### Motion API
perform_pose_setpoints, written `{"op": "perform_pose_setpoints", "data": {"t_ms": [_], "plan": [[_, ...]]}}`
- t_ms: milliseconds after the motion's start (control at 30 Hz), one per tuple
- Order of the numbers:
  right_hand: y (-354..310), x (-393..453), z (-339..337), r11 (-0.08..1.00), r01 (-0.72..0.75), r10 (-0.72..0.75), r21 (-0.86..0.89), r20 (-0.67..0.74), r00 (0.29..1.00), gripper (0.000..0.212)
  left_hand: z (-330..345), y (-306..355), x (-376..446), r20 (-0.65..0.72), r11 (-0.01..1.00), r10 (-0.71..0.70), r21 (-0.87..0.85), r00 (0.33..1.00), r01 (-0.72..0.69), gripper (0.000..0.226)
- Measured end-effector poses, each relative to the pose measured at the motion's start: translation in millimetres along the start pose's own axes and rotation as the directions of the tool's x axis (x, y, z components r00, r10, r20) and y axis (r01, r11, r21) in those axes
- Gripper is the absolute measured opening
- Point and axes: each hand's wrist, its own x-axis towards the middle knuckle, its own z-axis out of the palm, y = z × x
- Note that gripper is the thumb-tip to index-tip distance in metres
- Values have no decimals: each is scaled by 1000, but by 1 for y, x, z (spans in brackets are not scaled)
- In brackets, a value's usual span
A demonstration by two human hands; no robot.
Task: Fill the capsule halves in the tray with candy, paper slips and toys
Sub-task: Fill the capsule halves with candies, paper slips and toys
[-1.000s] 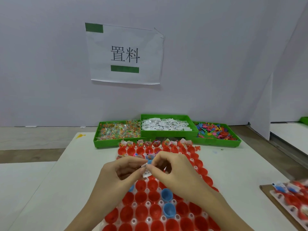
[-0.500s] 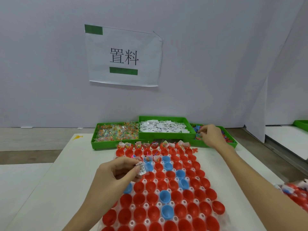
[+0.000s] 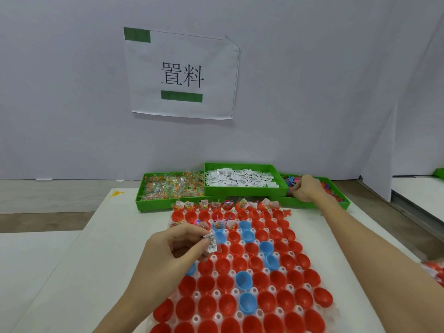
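Note:
A clear tray point(image 3: 217, 317) of red and blue capsule halves point(image 3: 241, 281) lies on the white table. The far row and a few halves in the third row hold candy, slips and toys. My left hand point(image 3: 173, 251) hovers over the tray's left side and pinches a white paper slip point(image 3: 212, 242) between thumb and forefinger. My right hand point(image 3: 306, 188) reaches into the right green bin of coloured toys point(image 3: 332, 186), fingers curled down among them; the fingertips are hidden.
Behind the tray stand a green bin of candy packets point(image 3: 173, 186) and a raised green bin of paper slips point(image 3: 240, 179). A white wall with a paper sign point(image 3: 182, 73) rises behind. Another capsule tray point(image 3: 436, 272) shows at the right edge.
My right hand left the slip held by both hands and reached to the toy bin, where it now digs deeper. My left hand keeps the slip over the tray.

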Motion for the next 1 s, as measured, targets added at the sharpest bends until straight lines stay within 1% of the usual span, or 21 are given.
{"op": "perform_pose_setpoints", "data": {"t_ms": [133,267,333,400,467,533,567,600,667,733,833,900,1000], "plan": [[3,-11,4,990,62,-42,129,-150,988,11,0,0,-1,0,1000,5,6,1000,-5,11],[5,-26,5,951,54,35,305,-280,959,6,1,2,-1,-11,1000,10,19,1000,-9,11],[5,-33,3,919,92,52,384,-349,936,4,1,2,-2,-12,1000,9,20,1000,-9,12],[2,-43,0,875,145,76,462,-426,902,8,2,2,-2,-18,1000,10,15,1000,-10,13],[-3,-58,-5,812,204,94,547,-467,879,9,2,1,-2,-19,1000,19,18,1000,-19,12],[-13,-82,-10,734,257,65,628,-442,894,8,2,0,-3,-15,999,34,34,999,-34,13],[-19,-97,-13,695,285,25,661,-417,908,5,2,-1,-3,-15,998,39,43,999,-39,13],[-26,-114,-16,651,316,-32,690,-391,920,3,2,-1,-3,-17,998,44,50,999,-43,12],[-39,-150,-19,579,365,-158,729,-340,927,7,4,-1,-3,-11,997,50,58,999,-49,10],[-53,-184,-19,571,396,-280,719,-283,917,6,5,0,-4,-1,997,59,44,998,-59,12],[-72,-221,-12,562,408,-459,720,-138,877,6,8,0,-6,6,997,71,37,997,-71,15],[-81,-235,-4,572,433,-520,697,-100,848,4,10,1,-7,4,995,84,43,996,-84,16],[-85,-245,5,595,470,-551,652,-94,829,4,12,3,-9,11,986,137,98,990,-138,17]]}}
